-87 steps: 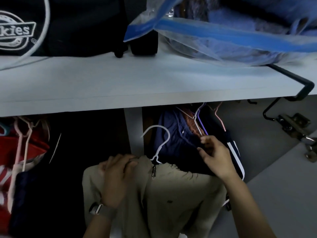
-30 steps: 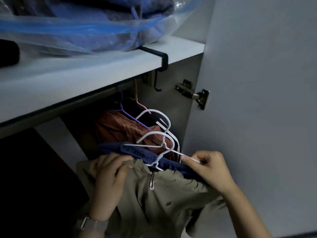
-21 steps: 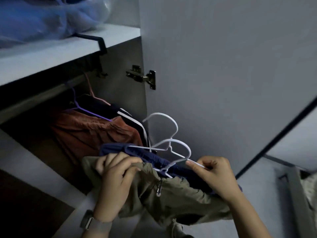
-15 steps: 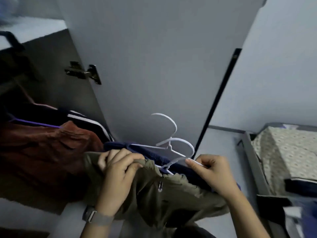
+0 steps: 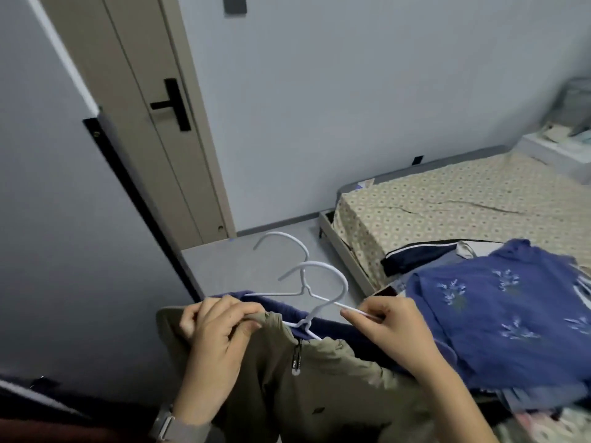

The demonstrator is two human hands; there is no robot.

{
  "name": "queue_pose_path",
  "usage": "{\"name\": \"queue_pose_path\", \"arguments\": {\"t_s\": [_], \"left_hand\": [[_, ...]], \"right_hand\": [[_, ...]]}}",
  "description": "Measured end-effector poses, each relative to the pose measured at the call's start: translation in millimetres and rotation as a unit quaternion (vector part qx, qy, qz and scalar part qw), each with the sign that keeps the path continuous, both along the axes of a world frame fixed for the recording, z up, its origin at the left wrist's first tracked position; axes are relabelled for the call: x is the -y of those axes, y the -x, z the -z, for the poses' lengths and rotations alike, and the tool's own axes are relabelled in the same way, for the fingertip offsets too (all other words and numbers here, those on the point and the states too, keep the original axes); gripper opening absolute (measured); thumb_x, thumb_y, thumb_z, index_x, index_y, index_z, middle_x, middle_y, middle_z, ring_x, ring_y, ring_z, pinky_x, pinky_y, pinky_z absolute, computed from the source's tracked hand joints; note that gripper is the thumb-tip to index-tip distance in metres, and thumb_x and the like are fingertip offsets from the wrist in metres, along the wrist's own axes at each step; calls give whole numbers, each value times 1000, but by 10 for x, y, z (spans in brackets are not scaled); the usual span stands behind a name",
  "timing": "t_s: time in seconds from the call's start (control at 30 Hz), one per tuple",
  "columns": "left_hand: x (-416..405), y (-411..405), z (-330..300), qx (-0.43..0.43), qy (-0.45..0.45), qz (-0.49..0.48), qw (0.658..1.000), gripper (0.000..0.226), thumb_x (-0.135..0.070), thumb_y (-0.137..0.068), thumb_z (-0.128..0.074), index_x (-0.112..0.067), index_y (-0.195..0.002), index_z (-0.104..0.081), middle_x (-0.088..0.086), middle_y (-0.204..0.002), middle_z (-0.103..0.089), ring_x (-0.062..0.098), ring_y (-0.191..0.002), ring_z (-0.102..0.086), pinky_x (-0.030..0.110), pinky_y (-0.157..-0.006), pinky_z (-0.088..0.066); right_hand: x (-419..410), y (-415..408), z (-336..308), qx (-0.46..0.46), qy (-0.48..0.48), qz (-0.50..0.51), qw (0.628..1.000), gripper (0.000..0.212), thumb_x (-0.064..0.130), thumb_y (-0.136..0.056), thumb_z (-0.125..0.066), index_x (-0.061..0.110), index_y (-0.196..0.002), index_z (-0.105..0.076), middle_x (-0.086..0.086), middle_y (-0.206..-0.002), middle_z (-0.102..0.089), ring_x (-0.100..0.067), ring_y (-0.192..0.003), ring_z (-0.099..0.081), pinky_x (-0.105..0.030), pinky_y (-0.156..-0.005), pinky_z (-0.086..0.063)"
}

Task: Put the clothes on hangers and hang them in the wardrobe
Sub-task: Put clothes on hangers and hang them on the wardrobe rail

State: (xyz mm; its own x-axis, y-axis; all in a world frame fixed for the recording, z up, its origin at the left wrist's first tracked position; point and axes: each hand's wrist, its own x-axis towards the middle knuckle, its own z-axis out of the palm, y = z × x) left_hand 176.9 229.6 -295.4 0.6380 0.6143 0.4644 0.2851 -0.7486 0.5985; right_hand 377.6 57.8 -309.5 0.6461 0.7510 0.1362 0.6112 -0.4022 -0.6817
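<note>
Midway: two garments hangered, none hung in view

Already an olive-green zip-front jacket (image 5: 303, 378) sits on a thin white wire hanger (image 5: 315, 310), with a navy-blue garment (image 5: 287, 306) on a second white wire hanger (image 5: 287, 243) just behind. Left hand (image 5: 214, 343) curls round the jacket's shoulder; right hand (image 5: 388, 334) pinches the front hanger's wire arm. Both are held low between the grey wardrobe door (image 5: 64, 235) and the bed with its patterned beige sheet (image 5: 463, 203).

Left to do, I judge: hang both, then the blue floral garment (image 5: 495, 308) and dark striped one (image 5: 415, 254) on the bed.

Hanger bars run left to right; hooks stand up, opening leftward.
</note>
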Motion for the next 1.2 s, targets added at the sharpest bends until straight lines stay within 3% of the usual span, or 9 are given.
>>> {"name": "queue_pose_path", "arguments": {"t_s": [0.13,0.3,0.47,0.67,0.8,0.93,1.2], "left_hand": [[396,-841,64,-15,16,75,997,15,-43,-83,-44,-47,-91,-55,-27,-93,-56,-6,-96,-46,22,-94,-16],[784,-1592,93,-8,25,134,991,21,-41,-82,-43,-58,-88,-53,-28,-94,-56,-7,-98,-46,19,-97,-13],[1139,-2323,119,-10,30,185,982,19,-39,-83,-43,-53,-90,-55,-26,-95,-57,-6,-98,-45,16,-96,-12],[1282,-2979,165,-26,32,255,966,18,-39,-81,-43,-47,-91,-55,-26,-93,-58,-8,-95,-45,17,-96,-14],[1254,-3440,165,-29,32,291,956,21,-39,-81,-42,-54,-90,-54,-26,-96,-58,-9,-97,-45,16,-96,-12],[1179,-3967,146,-33,33,324,945,16,-40,-81,-44,-47,-91,-55,-24,-93,-59,-6,-95,-47,19,-94,-15],[1027,-4804,180,-38,19,386,922,16,-39,-82,-44,-46,-89,-57,-24,-88,-57,-3,-94,-48,23,-95,-16]], "right_hand": [[626,-601,27,0,0,77,997,45,60,-80,-60,24,-54,-49,6,-49,-46,-10,-48,-43,-29,-50,-30],[1153,-1112,72,-4,-3,123,992,59,75,-74,-52,18,-59,-60,2,-53,-53,-12,-50,-47,-29,-50,-33],[1678,-1522,27,-24,-4,190,981,44,65,-77,-61,33,-48,-52,12,-46,-48,-8,-48,-45,-24,-50,-30],[2068,-1891,182,-33,-7,272,962,36,57,-81,-65,30,-59,-59,10,-50,-51,-7,-49,-47,-33,-54,-41],[2136,-2179,216,-29,-13,316,948,32,51,-81,-67,35,-57,-56,12,-48,-47,-7,-49,-43,-30,-53,-37],[2166,-2579,222,-34,-19,360,932,29,54,-79,-67,34,-59,-57,9,-48,-46,-5,-49,-39,-31,-55,-38],[2196,-3134,190,-51,-62,439,895,34,50,-78,-69,25,-57,-58,9,-48,-48,-2,-50,-41,-34,-58,-42]]}}
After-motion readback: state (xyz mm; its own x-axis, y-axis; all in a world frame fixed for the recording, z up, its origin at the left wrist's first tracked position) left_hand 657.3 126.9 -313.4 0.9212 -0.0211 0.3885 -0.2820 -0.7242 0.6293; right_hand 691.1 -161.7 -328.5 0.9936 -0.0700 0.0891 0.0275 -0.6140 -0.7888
